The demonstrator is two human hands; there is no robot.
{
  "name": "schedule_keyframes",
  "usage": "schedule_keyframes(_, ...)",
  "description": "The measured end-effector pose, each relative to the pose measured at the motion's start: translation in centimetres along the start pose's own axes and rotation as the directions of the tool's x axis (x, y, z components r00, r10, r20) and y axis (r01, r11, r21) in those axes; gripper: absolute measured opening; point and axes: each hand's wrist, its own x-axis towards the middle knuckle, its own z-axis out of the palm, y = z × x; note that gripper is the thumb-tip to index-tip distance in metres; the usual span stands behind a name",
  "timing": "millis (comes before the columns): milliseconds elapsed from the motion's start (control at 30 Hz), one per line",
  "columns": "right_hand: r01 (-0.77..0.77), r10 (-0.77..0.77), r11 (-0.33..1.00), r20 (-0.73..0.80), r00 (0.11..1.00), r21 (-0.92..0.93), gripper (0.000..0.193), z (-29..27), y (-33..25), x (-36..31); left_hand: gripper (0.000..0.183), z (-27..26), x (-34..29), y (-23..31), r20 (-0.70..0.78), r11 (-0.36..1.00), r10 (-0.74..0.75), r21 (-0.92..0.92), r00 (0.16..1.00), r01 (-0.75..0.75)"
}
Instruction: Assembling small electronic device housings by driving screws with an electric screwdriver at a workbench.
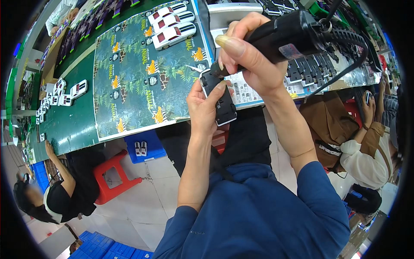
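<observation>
My left hand [202, 110] grips a white toy car [225, 111] turned over, its black underside facing up. The thumb presses on that underside. My right hand [258, 64] is wrapped round a black electric screwdriver [282, 36], held slanting down to the left. Its tip end meets the far part of the car's base; the bit itself is hidden by my fingers. Three white toy cars with red windows [174, 36] stand side by side on the patterned sheet [133, 86], beyond my hands.
A black cable [351, 67] curves from the screwdriver over the right side. Black car bases [304, 71] lie in rows there. More white cars [64, 93] stand on the green table [79, 116] at left, near a seated person [64, 185]. Another person [366, 155] sits right.
</observation>
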Motion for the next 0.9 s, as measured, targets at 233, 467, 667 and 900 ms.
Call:
schedule_keyframes(233,0.09,-0.068,0.995,-0.361,0.93,0.043,0.012,-2.7,-3.5,2.4,0.035,-2.0,0.5,0.2,0.017,0.959,-0.052,-0.277,0.999,0.055)
schedule_keyframes(467,0.066,-0.086,0.995,-0.344,0.935,-0.07,0.013,-3.7,-1.5,3.6,0.052,-1.7,0.5,0.3,0.068,0.981,-0.038,-0.187,0.997,0.051)
schedule_keyframes(667,0.057,-0.125,0.973,-0.302,0.945,-0.224,0.018,-3.2,-1.3,4.9,0.05,-1.5,0.4,0.2,0.021,0.991,-0.013,-0.132,1.0,0.016)
schedule_keyframes(900,-0.218,0.186,0.968,-0.222,0.957,-0.125,0.025,-3.3,-1.7,5.8,0.047,-2.0,0.8,-0.5,-0.047,0.971,-0.001,-0.237,0.999,-0.01)
